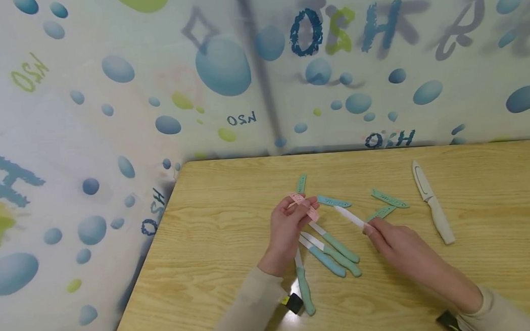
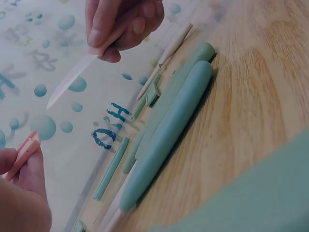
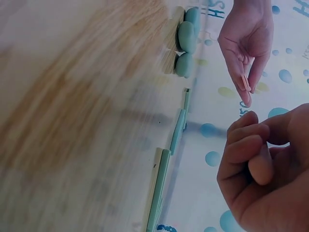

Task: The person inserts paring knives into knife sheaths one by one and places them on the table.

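My left hand [image 1: 284, 235] pinches a pink knife sheath [image 1: 311, 213] between thumb and fingers; the sheath's open end shows in the left wrist view. My right hand [image 1: 399, 248] grips the pink handle [image 2: 119, 35] of a knife, whose bare white blade [image 1: 350, 216] points toward the left hand. Blade and sheath are apart, both above the table. Below the hands lie a blue-handled knife [image 1: 327, 262] and several green-handled knives [image 1: 341, 247] with white blades. A blue sheath [image 1: 334, 202] lies just behind the blade tip.
Green sheaths [image 1: 390, 199] lie behind the right hand, and another green sheath [image 1: 301, 183] behind the left. A cream-handled knife [image 1: 441, 220] with its blade covered lies at the right. The wooden table [image 1: 221, 198] meets a printed wall covering [image 1: 226, 132] at its back edge.
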Available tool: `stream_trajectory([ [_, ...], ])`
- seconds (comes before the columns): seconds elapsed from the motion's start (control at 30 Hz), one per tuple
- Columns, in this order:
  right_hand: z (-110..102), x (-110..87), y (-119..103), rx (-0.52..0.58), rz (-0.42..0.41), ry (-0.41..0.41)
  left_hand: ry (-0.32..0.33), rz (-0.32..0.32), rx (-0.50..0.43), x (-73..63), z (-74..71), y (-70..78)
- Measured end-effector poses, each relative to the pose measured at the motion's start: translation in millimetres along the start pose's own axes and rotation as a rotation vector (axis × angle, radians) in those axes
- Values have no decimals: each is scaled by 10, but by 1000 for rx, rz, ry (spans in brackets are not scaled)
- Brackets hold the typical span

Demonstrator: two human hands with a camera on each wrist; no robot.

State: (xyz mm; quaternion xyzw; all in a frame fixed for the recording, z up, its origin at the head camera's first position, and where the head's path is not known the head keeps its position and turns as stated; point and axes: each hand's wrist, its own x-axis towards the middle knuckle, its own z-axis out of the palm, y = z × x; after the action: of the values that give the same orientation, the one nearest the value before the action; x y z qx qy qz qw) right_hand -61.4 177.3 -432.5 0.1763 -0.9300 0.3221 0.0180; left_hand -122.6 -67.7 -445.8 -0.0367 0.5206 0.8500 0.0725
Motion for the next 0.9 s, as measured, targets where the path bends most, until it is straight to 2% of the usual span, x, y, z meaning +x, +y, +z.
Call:
stream_trajectory([
  [0.33, 23, -26, -48, 67, -16, -5, -2, -21, -6, 8, 72, -63],
  [0.5, 16, -39, -93, 72, 4, -29, -4, -39, -13, -6, 95, -76],
  [0.63, 18, -39, -112, 66, 27, -60, -12, -30, -13, -20, 106, -74],
  [0.9, 65, -53, -104, 79, 1, -62, -23, -14, -29, -15, 117, -104],
])
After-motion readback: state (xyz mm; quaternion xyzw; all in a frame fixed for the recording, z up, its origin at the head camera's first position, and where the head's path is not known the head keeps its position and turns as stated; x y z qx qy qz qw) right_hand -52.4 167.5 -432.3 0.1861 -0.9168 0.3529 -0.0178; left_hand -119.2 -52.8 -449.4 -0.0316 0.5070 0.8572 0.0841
